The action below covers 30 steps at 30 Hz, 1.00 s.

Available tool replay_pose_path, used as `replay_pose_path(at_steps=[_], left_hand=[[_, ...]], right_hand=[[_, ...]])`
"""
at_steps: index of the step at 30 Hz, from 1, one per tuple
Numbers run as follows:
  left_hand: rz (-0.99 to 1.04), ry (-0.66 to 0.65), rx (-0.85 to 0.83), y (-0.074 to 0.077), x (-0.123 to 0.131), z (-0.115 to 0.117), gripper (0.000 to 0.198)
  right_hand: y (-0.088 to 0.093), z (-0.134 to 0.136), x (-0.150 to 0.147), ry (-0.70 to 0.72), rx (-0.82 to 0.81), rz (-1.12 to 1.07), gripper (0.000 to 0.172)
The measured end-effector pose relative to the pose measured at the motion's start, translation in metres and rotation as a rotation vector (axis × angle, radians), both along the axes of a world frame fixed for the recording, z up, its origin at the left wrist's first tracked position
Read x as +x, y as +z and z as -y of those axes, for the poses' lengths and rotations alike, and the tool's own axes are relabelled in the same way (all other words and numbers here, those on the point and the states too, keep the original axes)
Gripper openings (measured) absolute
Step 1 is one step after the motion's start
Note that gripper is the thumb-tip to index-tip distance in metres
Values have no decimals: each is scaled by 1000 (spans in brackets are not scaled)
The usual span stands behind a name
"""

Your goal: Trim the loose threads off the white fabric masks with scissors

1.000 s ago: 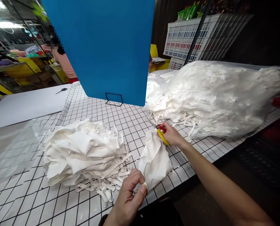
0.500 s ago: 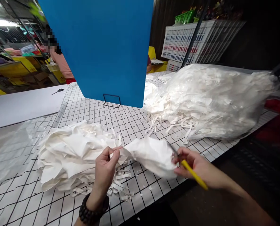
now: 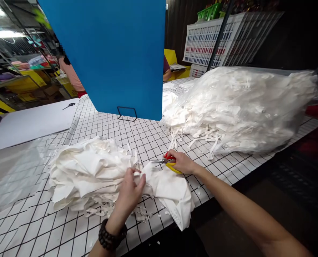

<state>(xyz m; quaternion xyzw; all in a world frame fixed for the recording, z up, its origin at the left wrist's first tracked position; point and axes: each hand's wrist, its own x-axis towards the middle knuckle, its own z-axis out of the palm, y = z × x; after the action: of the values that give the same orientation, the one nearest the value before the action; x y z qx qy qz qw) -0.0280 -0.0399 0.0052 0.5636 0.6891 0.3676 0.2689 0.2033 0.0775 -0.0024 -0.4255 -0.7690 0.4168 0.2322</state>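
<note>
Your L hand (image 3: 129,189) pinches cloth (image 3: 172,185) btwn fingers, grip pt unclear. Your R hand (image 3: 185,162) has fingers curled on scissors (image 3: 165,161), part hidden. Board (image 3: 107,53) cut off up top.

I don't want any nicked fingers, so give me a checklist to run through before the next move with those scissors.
1. Scissors held by the handles in the right hand: ok.
2. White cloth pinched by the left hand: ok.
3. Left fingers apart from the blades: ok, though they look close in the picture.
4. Cloth lying fully on the table: not ok, a corner hangs at the near edge.
5. Cloth separate from the heap beside it: cannot tell, the left hand hides part of where they come together.
</note>
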Motion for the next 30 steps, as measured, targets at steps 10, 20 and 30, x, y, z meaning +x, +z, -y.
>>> replay_pose_path(at_steps=[10,20,30], left_hand=[[-541,-435,-144,27,8,-28,13],[-781,-509,456,120,34,-139,36],[636,-342,-487,5,48,4,58]], right_hand=[[29,-11,41,-32,-93,-48,20],[64,65,19,-197,-535,-784,29],[-2,134,-37,-552,-583,-922,41]])
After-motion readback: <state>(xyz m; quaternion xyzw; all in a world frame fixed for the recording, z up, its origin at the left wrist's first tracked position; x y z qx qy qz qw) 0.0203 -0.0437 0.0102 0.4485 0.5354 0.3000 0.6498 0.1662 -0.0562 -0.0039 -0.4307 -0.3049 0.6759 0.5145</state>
